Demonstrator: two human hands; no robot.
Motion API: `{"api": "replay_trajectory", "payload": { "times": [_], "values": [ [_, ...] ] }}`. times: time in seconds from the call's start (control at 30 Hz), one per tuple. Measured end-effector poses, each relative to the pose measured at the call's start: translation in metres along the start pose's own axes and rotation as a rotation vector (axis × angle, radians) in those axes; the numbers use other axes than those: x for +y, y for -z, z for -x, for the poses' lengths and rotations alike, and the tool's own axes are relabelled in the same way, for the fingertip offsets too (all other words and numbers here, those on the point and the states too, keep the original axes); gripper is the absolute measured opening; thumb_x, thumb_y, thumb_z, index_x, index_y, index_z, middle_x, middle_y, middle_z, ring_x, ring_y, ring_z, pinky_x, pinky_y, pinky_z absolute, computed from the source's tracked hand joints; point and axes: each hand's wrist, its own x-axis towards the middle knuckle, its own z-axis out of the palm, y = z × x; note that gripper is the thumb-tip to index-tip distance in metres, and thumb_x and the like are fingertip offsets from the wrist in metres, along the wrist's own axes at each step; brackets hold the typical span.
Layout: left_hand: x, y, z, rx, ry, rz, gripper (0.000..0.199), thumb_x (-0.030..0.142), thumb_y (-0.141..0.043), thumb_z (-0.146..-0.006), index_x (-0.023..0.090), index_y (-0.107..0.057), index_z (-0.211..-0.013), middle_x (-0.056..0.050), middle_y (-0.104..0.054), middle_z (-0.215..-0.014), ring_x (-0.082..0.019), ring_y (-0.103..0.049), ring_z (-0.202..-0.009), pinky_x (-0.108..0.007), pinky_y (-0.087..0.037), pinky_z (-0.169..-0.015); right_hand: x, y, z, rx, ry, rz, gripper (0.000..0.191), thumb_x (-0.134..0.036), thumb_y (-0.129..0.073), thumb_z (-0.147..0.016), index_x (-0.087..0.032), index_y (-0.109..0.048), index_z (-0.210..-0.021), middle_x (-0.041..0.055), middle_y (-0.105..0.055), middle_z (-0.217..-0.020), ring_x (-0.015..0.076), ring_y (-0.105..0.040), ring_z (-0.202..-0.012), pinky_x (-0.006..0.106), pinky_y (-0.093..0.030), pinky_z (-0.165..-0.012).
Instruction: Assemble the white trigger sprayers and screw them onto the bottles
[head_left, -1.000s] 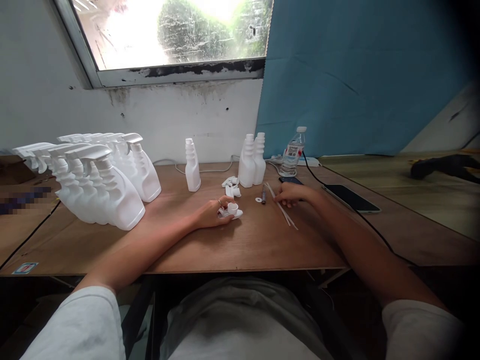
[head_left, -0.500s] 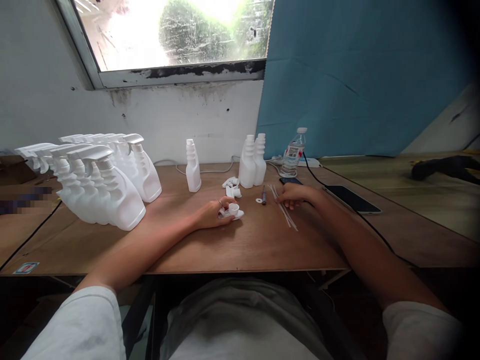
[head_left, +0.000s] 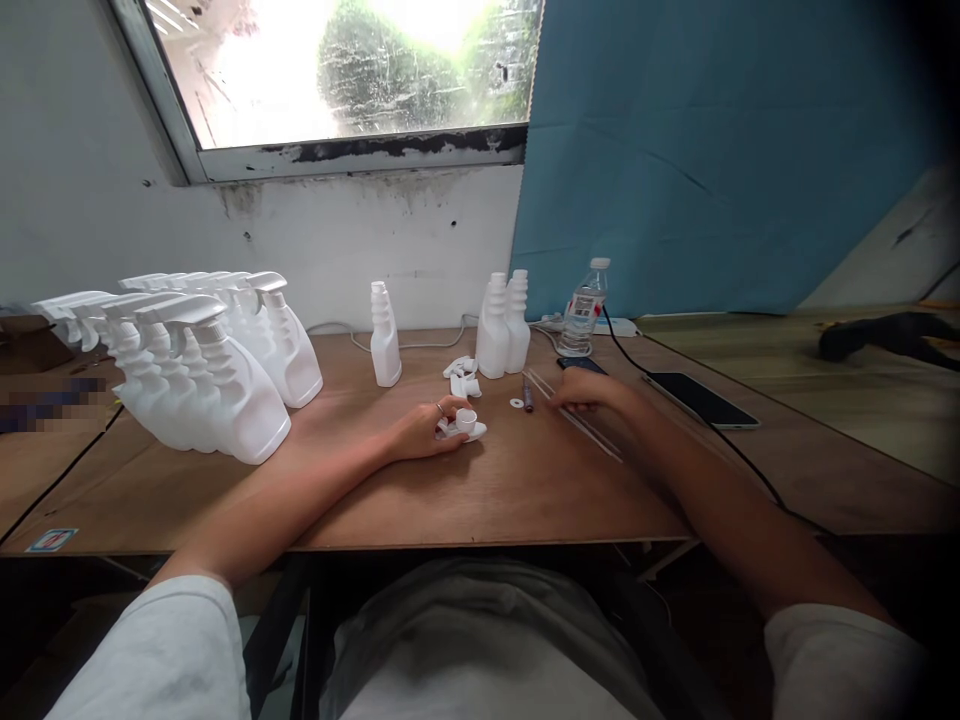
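My left hand is closed around a white trigger spray head, which rests on the table with its round collar facing up. On the right, my right hand has its fingertips pressed together on several thin whitish tubes that lie slanting across the wood. Between the hands are a small white ring and a short dark cylinder. Other loose spray heads lie just beyond my left hand.
Two open white bottles and a single one stand at the back. Rows of bottles with spray heads fill the left. A water bottle, a phone, a tablet and a black cable are to the right.
The thin tubes have swung round, their near ends further right and their far ends further left. My right hand has shifted slightly left; my left hand keeps its hold on the spray head.
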Motion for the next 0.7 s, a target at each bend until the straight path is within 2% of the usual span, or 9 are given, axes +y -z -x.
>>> {"api": "replay_trajectory", "payload": {
  "times": [0.27,0.37,0.47,0.53,0.63,0.7],
  "values": [
    [-0.001,0.0,0.0,0.006,-0.009,0.001,0.049,0.048,-0.061,-0.082,0.024,-0.049,-0.124,-0.001,-0.068,-0.092,-0.014,-0.063,-0.075,-0.026,-0.048,-0.073,-0.001,0.0,0.003,0.096,0.022,-0.08,0.026,-0.024,-0.067,-0.068,-0.016,-0.054,-0.047,0.0024,-0.047,-0.034,0.0115,-0.041,-0.031,0.024,-0.03,-0.034],
    [0.0,0.0,0.0,-0.006,0.012,0.01,0.05,0.048,-0.061,-0.082,0.025,-0.048,-0.124,0.0,-0.067,-0.092,-0.014,-0.063,-0.075,-0.025,-0.048,-0.072,0.002,0.006,0.004,0.217,0.092,-0.192,0.025,-0.027,-0.061,-0.073,-0.017,-0.05,-0.053,0.0012,-0.047,-0.036,0.0102,-0.039,-0.03,0.023,-0.03,-0.034],
    [0.001,0.0,0.0,-0.005,0.011,0.023,0.052,0.047,-0.061,-0.081,0.024,-0.049,-0.126,-0.001,-0.066,-0.093,-0.012,-0.061,-0.073,-0.023,-0.048,-0.069,-0.003,0.01,0.011,0.38,0.234,-0.349,0.017,-0.026,-0.045,-0.084,-0.019,-0.046,-0.069,0.0017,-0.056,-0.051,0.0091,-0.048,-0.038,0.021,-0.036,-0.039],
    [0.001,0.0,0.0,-0.006,0.006,0.021,0.052,0.047,-0.061,-0.082,0.023,-0.05,-0.127,-0.002,-0.066,-0.093,-0.012,-0.061,-0.073,-0.022,-0.048,-0.067,-0.012,0.008,0.019,0.451,0.412,-0.529,0.01,-0.026,-0.041,-0.086,-0.021,-0.042,-0.078,0.0019,-0.06,-0.062,0.0105,-0.055,-0.044,0.02,-0.039,-0.041],
    [0.001,0.0,-0.001,-0.008,0.003,0.008,0.052,0.047,-0.06,-0.082,0.023,-0.053,-0.126,-0.002,-0.066,-0.095,-0.013,-0.061,-0.076,-0.021,-0.048,-0.067,-0.026,-0.001,0.032,0.424,0.726,-0.812,0.012,-0.028,-0.05,-0.08,-0.023,-0.038,-0.081,0.0005,-0.062,-0.067,0.0141,-0.06,-0.046,0.023,-0.042,-0.039],
    [0.0,0.0,-0.001,-0.01,0.006,0.002,0.051,0.048,-0.06,-0.081,0.023,-0.055,-0.126,-0.002,-0.066,-0.095,-0.012,-0.061,-0.074,-0.021,-0.047,-0.068,-0.034,-0.009,0.037,0.343,0.835,-0.865,0.015,-0.027,-0.052,-0.079,-0.023,-0.038,-0.082,-0.0007,-0.063,-0.068,0.0153,-0.062,-0.046,0.025,-0.044,-0.04]
  ]
}}
